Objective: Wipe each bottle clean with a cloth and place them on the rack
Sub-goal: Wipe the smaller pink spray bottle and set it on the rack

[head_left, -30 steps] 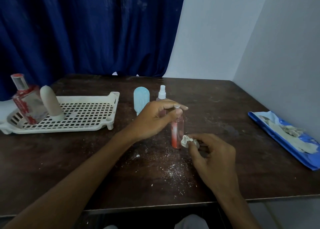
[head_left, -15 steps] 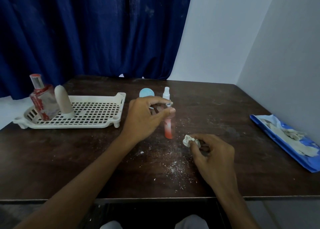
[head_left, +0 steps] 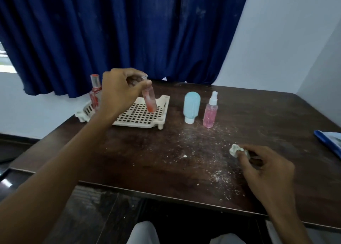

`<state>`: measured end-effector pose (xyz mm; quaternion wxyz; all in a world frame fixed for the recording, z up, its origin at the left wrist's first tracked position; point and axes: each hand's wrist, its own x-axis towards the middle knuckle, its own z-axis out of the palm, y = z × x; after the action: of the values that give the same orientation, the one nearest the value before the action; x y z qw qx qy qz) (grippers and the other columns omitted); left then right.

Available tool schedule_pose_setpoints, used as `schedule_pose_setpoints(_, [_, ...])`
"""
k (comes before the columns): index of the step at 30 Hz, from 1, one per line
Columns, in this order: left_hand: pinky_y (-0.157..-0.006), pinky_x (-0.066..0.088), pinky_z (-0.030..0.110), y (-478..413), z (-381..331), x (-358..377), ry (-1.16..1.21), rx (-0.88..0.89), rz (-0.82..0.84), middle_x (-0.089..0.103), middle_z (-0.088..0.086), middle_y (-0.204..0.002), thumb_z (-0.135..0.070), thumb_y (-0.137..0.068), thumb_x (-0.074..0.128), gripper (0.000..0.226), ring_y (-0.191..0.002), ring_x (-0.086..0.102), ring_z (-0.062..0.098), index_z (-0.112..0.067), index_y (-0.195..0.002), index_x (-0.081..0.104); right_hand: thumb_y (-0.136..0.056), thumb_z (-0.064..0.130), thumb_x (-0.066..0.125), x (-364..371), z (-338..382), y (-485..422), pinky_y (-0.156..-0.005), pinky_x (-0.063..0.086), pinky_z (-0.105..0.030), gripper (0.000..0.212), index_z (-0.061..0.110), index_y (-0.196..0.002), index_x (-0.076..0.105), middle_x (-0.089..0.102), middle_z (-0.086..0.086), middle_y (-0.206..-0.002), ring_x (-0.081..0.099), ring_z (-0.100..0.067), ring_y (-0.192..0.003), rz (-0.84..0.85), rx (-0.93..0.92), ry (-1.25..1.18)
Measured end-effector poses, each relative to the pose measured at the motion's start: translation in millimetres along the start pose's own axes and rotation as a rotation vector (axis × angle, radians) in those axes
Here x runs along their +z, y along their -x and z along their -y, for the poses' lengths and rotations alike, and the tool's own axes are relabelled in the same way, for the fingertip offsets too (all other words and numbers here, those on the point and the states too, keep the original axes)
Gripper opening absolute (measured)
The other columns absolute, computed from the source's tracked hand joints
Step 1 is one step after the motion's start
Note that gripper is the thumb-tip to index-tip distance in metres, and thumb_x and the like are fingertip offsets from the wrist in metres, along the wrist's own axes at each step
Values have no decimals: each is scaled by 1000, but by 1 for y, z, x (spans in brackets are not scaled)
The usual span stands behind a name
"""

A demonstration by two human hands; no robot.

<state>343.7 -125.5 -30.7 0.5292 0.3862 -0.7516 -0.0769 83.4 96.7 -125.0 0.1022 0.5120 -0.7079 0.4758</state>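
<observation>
Both grips hold: left hand [head_left: 120, 92] pinches orange vial [head_left: 149, 100], seemingly above rack [head_left: 144, 117]; right hand [head_left: 265, 168] grasps half-hidden cloth [head_left: 235, 149].

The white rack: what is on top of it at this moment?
On the white rack a red perfume bottle stands at its far left. The left hand covers that end, hiding anything else; its slim orange bottle hangs above the grid.

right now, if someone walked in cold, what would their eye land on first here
First, the left hand holding a slim clear tube-shaped bottle with reddish liquid by its top, tilted in the air above the cream perforated plastic rack. Next, the right hand near the front right of the dark wooden table, pinching a crumpled white cloth amid scattered white specks. Behind, a pale blue rounded bottle and a pink spray bottle stand side by side.
</observation>
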Motion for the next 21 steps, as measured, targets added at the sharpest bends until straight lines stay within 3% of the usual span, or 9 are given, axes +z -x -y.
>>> schedule_pose_setpoints(6, [-79, 58, 27, -15, 39, -23, -166, -38, 4, 75, -2, -85, -27, -80, 83, 23, -76, 70, 7, -14, -98, 78, -78, 4, 77, -1, 1, -1, -78, 34, 6, 15, 13, -90, 77, 65, 7, -79, 63, -9, -68, 23, 12, 32])
schedule_pose_setpoints(21, [-89, 55, 36, -14, 61, -13, -249, -100, 133, 75, 1, -83, -22, -78, 84, 21, -79, 69, 12, -11, -94, 77, -79, 2, 79, -3, 4, -1, -78, 32, 8, 14, 13, -89, 77, 64, 5, -76, 60, -9, -64, 32, 17, 58])
